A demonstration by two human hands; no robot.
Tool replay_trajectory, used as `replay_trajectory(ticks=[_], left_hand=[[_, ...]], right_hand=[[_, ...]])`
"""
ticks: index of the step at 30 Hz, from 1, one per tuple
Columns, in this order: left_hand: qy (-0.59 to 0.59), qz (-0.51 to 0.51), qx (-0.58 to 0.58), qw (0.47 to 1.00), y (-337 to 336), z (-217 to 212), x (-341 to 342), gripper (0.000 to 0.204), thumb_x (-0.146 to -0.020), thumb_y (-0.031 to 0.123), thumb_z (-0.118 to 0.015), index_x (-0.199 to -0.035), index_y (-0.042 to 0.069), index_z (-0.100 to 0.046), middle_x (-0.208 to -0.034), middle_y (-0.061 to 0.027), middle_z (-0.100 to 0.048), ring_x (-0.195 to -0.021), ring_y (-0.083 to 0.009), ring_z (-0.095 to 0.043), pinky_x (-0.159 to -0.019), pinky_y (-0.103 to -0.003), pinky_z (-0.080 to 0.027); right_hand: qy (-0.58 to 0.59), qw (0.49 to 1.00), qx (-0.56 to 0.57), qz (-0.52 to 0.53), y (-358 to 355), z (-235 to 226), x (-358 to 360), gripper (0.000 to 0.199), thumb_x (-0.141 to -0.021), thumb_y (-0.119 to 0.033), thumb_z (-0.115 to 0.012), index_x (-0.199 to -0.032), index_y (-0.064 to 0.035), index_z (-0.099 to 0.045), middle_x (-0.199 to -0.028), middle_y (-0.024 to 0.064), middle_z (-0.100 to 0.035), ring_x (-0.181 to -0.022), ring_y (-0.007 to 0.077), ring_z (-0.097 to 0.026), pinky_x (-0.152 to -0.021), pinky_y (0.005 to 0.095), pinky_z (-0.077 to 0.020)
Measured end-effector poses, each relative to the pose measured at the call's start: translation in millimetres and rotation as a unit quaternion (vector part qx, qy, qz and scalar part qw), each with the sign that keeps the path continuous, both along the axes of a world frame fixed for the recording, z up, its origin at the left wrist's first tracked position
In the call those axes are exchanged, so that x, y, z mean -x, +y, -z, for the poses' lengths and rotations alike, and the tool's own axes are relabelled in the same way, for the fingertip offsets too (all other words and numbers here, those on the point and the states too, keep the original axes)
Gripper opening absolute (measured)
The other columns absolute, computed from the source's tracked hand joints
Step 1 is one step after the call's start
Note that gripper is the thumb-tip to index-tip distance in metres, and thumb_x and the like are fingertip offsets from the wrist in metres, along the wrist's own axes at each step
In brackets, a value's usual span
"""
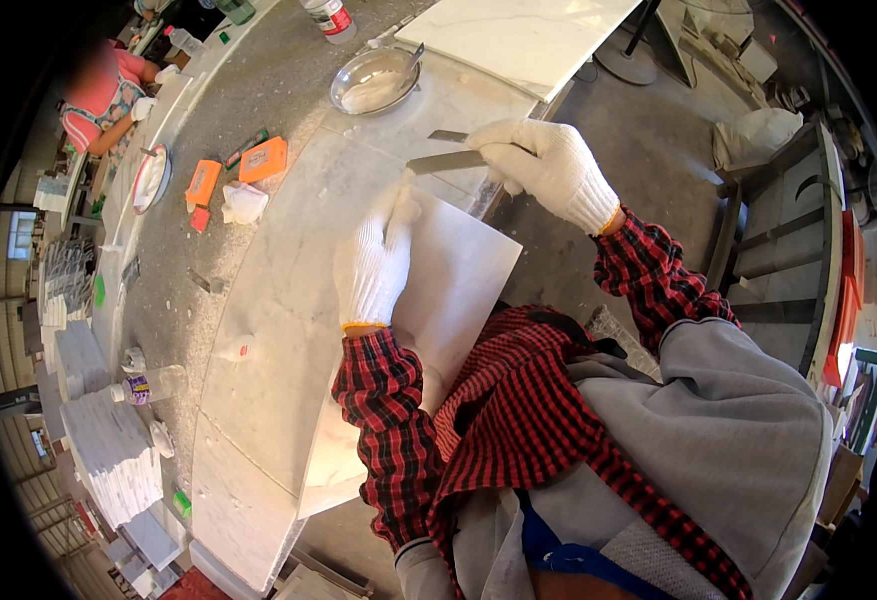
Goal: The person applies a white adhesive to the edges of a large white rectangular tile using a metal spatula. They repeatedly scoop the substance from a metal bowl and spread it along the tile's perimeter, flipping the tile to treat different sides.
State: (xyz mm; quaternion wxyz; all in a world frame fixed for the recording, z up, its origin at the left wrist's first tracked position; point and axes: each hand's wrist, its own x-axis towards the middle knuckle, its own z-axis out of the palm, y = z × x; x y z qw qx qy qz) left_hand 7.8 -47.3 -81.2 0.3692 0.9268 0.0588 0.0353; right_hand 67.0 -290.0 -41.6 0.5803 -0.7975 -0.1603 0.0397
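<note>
My left hand (376, 258), in a white knit glove, lies flat on a pale stone tile (458, 270) that leans over the edge of the long marble slab (288, 290). My right hand (543, 160), also gloved, grips a flat metal scraper blade (445, 161) whose tip points left, just above the tile's upper corner. A second thin metal blade (448, 136) shows just behind it. Both sleeves are red and black plaid.
A metal bowl (373, 80) with white paste and a tool stands farther along the slab. Orange blocks (262, 158), a crumpled rag (243, 203) and a plastic bottle (153, 385) lie on the grey bench. Tile stacks (108, 450) sit at left. Another person (108, 95) works at the far end.
</note>
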Motion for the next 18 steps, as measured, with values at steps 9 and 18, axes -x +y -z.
replay_trajectory(ticks=[9, 18], left_hand=[[0.018, -0.028, 0.048, 0.998, -7.4, -17.2, 3.8, 0.052, -0.095, 0.039, -0.064, -0.13, 0.0, -0.062, -0.128, -0.0209, -0.065, -0.118, -0.027, -0.062, -0.1, -0.034, -0.045], [-0.004, -0.096, -0.097, 0.991, -13.5, -27.1, 4.1, 0.051, -0.096, 0.045, -0.06, -0.123, 0.002, -0.066, -0.1, -0.0185, -0.074, -0.094, -0.0321, -0.071, -0.083, -0.037, -0.053]], right_hand=[[0.085, 0.99, -0.109, 0.024, 26.9, 28.0, -70.4, 0.027, -0.094, -0.025, -0.063, -0.106, -0.0019, -0.073, -0.073, 0.0038, -0.07, -0.063, 0.0103, -0.064, -0.058, 0.0245, -0.05], [-0.375, 0.888, 0.214, 0.161, 71.7, 43.8, -164.8, 0.028, -0.091, -0.025, -0.061, -0.107, -0.0062, -0.074, -0.07, 0.0059, -0.067, -0.059, 0.0159, -0.063, -0.059, 0.0322, -0.0532]])
